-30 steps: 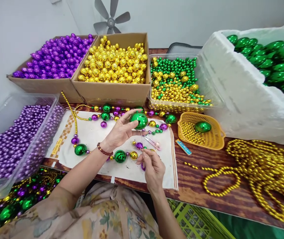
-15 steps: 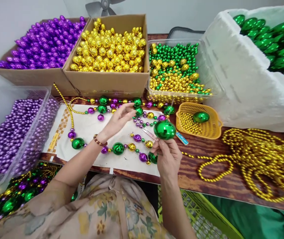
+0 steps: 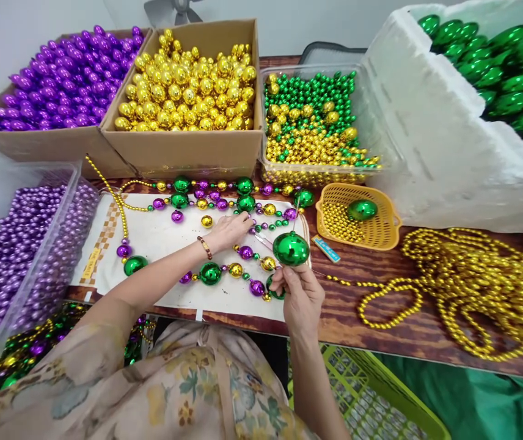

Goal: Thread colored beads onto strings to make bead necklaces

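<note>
My right hand (image 3: 299,297) is pinched on a thin needle that carries a large green ball (image 3: 291,248) above the white cloth (image 3: 160,244). My left hand (image 3: 230,231) reaches down onto the cloth, its fingers bunched over the small beads and a pink tool near the bead strand (image 3: 225,270). What those fingers hold is hidden. The strand of green, gold and purple balls loops across the cloth.
Cardboard boxes of purple balls (image 3: 55,79) and gold balls (image 3: 188,85) stand at the back, beside a clear tub of green and gold beads (image 3: 316,122). A yellow basket (image 3: 357,217), a foam box of green balls (image 3: 495,73), gold bead chains (image 3: 481,287) and a purple bead tub (image 3: 18,244) surround the cloth.
The green ball passed from my left hand onto the needle in my right hand. My left hand then dropped down to the cloth.
</note>
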Tool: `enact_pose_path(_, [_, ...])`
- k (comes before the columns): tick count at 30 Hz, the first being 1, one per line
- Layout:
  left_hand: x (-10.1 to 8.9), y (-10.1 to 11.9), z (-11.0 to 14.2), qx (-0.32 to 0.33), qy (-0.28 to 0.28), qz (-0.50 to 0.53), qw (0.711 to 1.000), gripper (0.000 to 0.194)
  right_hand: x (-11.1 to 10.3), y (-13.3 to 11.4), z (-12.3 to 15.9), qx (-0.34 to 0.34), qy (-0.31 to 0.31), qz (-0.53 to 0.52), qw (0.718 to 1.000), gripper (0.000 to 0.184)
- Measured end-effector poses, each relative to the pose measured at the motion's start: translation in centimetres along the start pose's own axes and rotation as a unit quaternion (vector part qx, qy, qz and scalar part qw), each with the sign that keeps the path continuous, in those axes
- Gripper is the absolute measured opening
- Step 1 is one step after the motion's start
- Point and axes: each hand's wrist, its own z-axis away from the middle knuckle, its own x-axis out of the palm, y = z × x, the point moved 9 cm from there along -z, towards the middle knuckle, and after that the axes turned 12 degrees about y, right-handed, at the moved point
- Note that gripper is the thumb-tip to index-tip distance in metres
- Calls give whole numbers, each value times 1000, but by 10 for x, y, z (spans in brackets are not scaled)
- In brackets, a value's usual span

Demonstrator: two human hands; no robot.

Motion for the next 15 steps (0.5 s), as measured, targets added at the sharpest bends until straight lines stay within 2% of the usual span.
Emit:
enact_pose_path(2, [-14,-6,-2,-40,47,99,993,17,1,0,1,-5,-3,10,1000,21])
enact_pose_path(3, [-21,-10,-1,-72,69,179,979,15,1,0,1,-8,-5,18,1000,21])
enact_pose_path(4, [-29,-14,1,-107,86,273,952,15,2,0,2,-12,-7,28,1000,20])
enact_pose_path(6, [-40,-15,8,-168,91,463,866,20,6,-1,4,-20,-20,44,999,18])
enact_pose_path(8, [-51,-7,17,-196,79,596,775,26,12,-4,7,-30,-43,54,997,16])
enact_pose_path(9, [-57,-2,21,-200,75,636,742,27,15,-6,9,-36,-56,59,996,16])
enact_pose_path(11, [-69,7,28,-204,76,681,699,28,21,-9,13,-47,-81,71,993,15])
enact_pose_path(15, [-81,12,33,-213,93,717,658,29,28,-16,18,-80,-107,96,986,12])
